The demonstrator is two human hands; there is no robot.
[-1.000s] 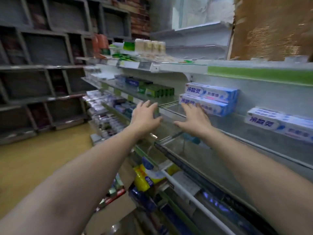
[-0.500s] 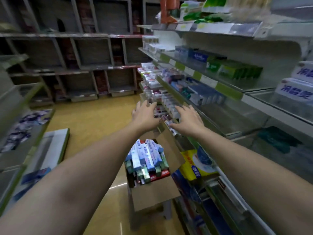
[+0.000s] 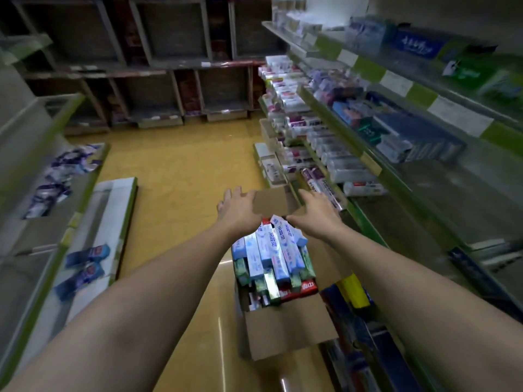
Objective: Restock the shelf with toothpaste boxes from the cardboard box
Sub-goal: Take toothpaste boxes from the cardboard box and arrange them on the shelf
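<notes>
Both hands empty, reaching down over the carton (image 3: pixel 285 329). Left hand (image 3: pixel 239 212) at 11 o'clock of the pile, fingers wide, palm down; right hand (image 3: pixel 317 215) at 1 o'clock, fingers loosely spread. Neither touches a box yet, as far as I can tell. Far flap (image 3: pixel 271 203) stands up between the hands, near flap folded out toward us, so the top is clear for a two-handed grab.

Carton sits in the aisle just beside the shelf (image 3: pixel 376 165) on the right, likely to keep carries short. Toothpaste boxes (image 3: pixel 271 250) lie lengthwise on top, stacked above the rim: about five blue-white ones visible, several green and one red below; exact count unclear, blurred. Two hands, one carton. Shelf tier at 3 o'clock has bare space, probably the target.
</notes>
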